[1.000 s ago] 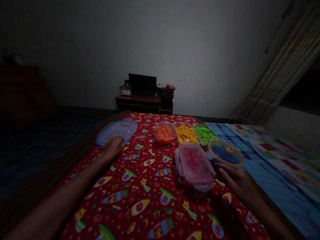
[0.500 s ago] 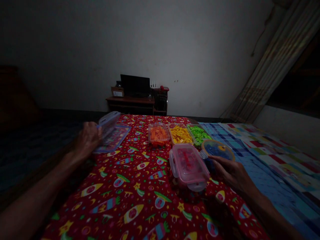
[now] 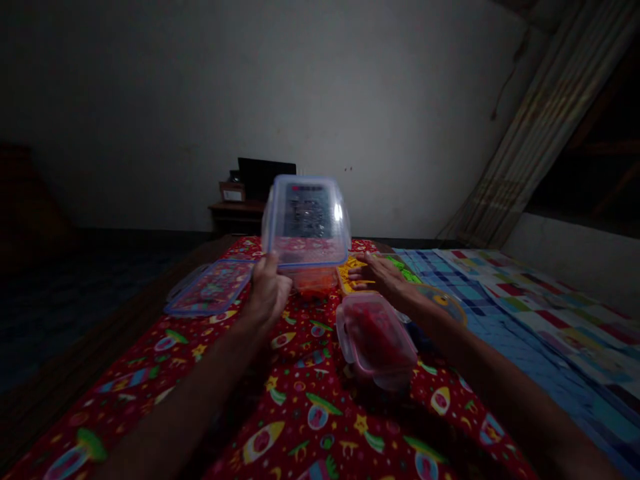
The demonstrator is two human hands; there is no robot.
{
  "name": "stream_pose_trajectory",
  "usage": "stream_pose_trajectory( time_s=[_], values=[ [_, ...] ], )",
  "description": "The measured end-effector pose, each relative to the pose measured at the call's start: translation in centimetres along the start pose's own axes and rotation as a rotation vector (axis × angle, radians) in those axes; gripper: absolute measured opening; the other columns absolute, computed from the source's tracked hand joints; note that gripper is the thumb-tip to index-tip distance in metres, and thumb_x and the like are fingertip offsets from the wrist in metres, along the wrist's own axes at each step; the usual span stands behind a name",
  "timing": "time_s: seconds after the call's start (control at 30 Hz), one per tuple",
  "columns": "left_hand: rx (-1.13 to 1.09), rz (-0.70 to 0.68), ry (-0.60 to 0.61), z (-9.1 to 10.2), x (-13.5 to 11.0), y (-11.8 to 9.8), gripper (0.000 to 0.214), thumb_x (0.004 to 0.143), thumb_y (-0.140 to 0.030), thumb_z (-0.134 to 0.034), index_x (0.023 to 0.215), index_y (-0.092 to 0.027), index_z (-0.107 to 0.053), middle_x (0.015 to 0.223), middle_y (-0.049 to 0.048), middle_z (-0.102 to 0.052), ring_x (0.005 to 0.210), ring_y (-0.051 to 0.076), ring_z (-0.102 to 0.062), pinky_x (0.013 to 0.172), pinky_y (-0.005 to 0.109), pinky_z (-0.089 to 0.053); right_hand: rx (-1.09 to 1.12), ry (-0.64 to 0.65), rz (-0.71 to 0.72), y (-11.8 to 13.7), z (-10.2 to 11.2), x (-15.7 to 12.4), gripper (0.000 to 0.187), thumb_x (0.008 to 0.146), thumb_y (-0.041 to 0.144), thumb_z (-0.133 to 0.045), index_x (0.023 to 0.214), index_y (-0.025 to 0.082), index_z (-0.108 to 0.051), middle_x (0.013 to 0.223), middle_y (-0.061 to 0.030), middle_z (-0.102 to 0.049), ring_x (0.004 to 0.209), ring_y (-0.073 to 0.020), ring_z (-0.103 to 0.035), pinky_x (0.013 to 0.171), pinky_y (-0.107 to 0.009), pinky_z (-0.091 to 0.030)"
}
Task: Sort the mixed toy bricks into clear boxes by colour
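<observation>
My left hand (image 3: 269, 290) grips the lower left corner of a clear container lid (image 3: 307, 223) with a blue rim, held up and tilted in front of me. Behind its lower edge shows a container of orange pieces (image 3: 315, 281), partly hidden. My right hand (image 3: 377, 272) has its fingers stretched out over the container of yellow pieces (image 3: 347, 279), holding nothing. Beside it is a container of green pieces (image 3: 406, 270). Nearer to me sits a lidded container of red pieces (image 3: 377, 337). A round container with an orange-rimmed lid (image 3: 445, 300) is partly behind my right forearm.
Another blue-rimmed lid (image 3: 210, 288) lies at the left on the red patterned cloth (image 3: 320, 400). Blue checked bedding (image 3: 500, 347) spreads at the right. A desk (image 3: 235, 208) with a monitor (image 3: 255, 177) stands by the wall.
My left hand has lifted one lid from the left and brought it to the middle. My right hand has left the red container's side and moved forward and left, over the yellow pieces.
</observation>
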State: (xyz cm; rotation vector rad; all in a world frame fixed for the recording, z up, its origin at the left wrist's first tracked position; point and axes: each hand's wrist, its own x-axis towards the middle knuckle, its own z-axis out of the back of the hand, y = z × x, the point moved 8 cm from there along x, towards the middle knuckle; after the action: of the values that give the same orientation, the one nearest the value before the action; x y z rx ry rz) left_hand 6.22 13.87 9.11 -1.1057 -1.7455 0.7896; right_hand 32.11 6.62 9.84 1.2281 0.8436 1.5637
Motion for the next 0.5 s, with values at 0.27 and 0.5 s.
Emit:
stream_pose_trajectory(
  time_s=[0.27,0.5],
  values=[
    [0.176,0.067,0.447,-9.8,-2.1,5.9,0.042,0.080,-0.057,-0.046,0.091,-0.018,-0.054,0.087,0.0083,-0.064,0.088,0.022,-0.062,0.079,0.039,-0.049,0.393,-0.207,-0.188,-4.4,3.6,5.6,0.016,0.066,0.030,-0.067,0.073,0.018,-0.057,0.073,-0.0047,-0.066,0.077,-0.0199,-0.064,0.076,-0.036,-0.054],
    [0.934,0.047,0.166,-0.6,5.8,9.1,0.031,0.074,-0.047,-0.045,0.060,-0.019,-0.049,0.066,0.0059,-0.058,0.081,0.023,-0.057,0.069,0.032,-0.045,0.118,-0.290,-0.125,-8.3,11.6,5.9,0.017,0.074,0.038,-0.058,0.070,0.021,-0.057,0.068,-0.0042,-0.065,0.078,-0.0223,-0.064,0.075,-0.038,-0.053]
  ],
)
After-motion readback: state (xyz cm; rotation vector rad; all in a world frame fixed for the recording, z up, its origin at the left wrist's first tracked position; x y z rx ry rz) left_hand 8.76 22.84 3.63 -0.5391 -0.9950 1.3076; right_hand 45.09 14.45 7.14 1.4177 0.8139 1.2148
